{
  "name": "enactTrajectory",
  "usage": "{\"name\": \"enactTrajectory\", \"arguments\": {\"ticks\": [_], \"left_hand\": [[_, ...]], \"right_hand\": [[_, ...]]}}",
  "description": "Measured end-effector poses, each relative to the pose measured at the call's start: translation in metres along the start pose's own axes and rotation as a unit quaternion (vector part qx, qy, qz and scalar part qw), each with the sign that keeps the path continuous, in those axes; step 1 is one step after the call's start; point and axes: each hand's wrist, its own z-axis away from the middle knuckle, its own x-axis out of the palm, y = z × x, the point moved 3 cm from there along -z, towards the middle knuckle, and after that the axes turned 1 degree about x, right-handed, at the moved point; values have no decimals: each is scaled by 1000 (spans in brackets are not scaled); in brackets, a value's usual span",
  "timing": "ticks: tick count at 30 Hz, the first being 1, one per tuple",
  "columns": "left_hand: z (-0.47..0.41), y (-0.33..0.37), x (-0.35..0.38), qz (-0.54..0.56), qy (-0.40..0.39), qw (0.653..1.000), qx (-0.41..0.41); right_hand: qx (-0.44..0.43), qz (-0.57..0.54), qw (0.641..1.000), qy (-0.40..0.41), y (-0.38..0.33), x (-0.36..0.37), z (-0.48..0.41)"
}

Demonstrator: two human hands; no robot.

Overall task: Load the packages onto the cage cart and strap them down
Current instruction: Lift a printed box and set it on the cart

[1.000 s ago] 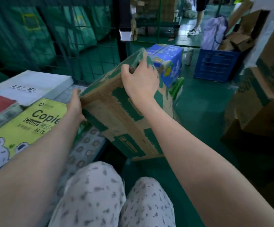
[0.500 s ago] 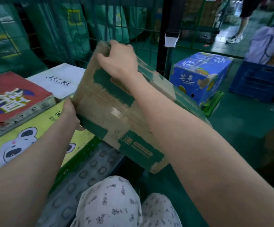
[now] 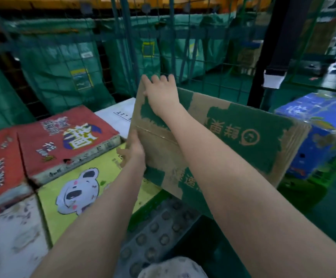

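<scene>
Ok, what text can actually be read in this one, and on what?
"A R T", blurred, rest hidden: white box.
"速递", probably: cardboard box, lower face; its upper characters are upside down and unclear.
Too blurred to read: print on the red box, blue box, yellow box, green bag labels.

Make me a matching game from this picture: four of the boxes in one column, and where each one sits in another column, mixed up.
Things:
1. brown-and-green carton
2. red package
3. yellow bear package
4. blue box

Places:
A. far right, beyond the carton
B. lying flat, just behind the yellow one
C. tilted, gripped by the left hand and right hand
D. lying flat, crossed in view by the left forearm

Pairs: 1-C, 2-B, 3-D, 4-A.
</scene>
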Motion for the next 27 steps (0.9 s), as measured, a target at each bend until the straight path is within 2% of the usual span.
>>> {"name": "enactTrajectory", "arguments": {"ticks": [2, 4, 5, 7, 10, 14, 19, 23, 27], "left_hand": [[28, 10, 5, -132, 12, 980, 148], [47, 17, 17, -271, 5, 898, 346], [52, 18, 26, -308, -29, 865, 396], [52, 11, 45, -362, -89, 828, 419], [49, 16, 67, -413, -94, 798, 429], [47, 34, 96, -448, -105, 809, 365], [48, 26, 117, -484, -126, 814, 296], [47, 11, 114, -453, -138, 851, 226], [45, -17, 115, -337, -207, 910, 120]], "right_hand": [[-42, 11, 999, -1, -10, 8, -5], [-65, 10, 997, -27, -12, 14, -10], [-64, -6, 997, -48, -10, 15, -14], [-48, -70, 992, -99, -2, 15, -15], [-22, -158, 981, -106, 14, 8, -2], [14, -128, 990, -57, 53, 0, 37], [157, -82, 974, -144, 110, 7, 86], [341, -46, 923, -173, 144, 16, 128], [519, -94, 835, -158, 173, 21, 181]]}}
